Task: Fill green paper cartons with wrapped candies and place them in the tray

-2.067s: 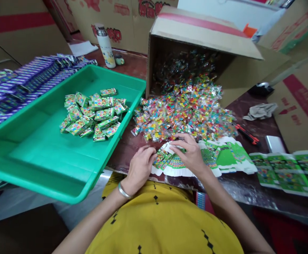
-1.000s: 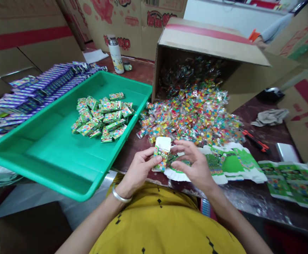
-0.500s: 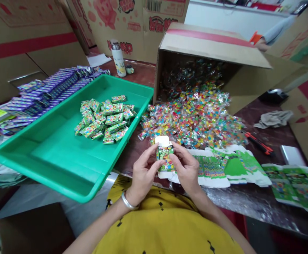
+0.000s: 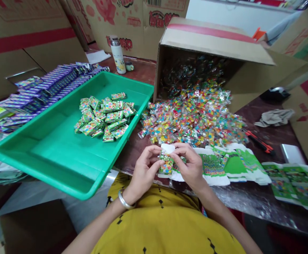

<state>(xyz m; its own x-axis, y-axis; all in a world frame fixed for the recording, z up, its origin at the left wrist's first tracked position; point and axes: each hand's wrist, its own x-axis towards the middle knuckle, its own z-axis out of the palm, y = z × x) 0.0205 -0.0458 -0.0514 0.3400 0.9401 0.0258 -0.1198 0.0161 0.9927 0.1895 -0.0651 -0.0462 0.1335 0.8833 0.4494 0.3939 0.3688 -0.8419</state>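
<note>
My left hand [image 4: 147,167] grips a small green printed candy box [image 4: 166,165] by its left side, thumb across the front. A white flap [image 4: 167,147] stands up from the box's upper end. My right hand [image 4: 189,164] has its thumb and fingers pinched at the upper right of the box, by the base of that flap. The inside of the box cannot be seen. Just beyond both hands lies a heap of clear candy packets [image 4: 193,116]. Flat green box blanks [image 4: 213,167] lie beside my right hand.
Left of me, a green tray [image 4: 45,141] holds a pile of small green boxes [image 4: 103,118]. Purple boxes [image 4: 55,83] are stacked behind it. An open carton [image 4: 212,42] lies on its side. A flask [image 4: 118,56], a cutter [image 4: 260,143] and a cloth [image 4: 274,117] are nearby.
My right hand has moved from the box's front up to its top flap. The white flap at the lower end no longer shows. My left hand keeps its hold.
</note>
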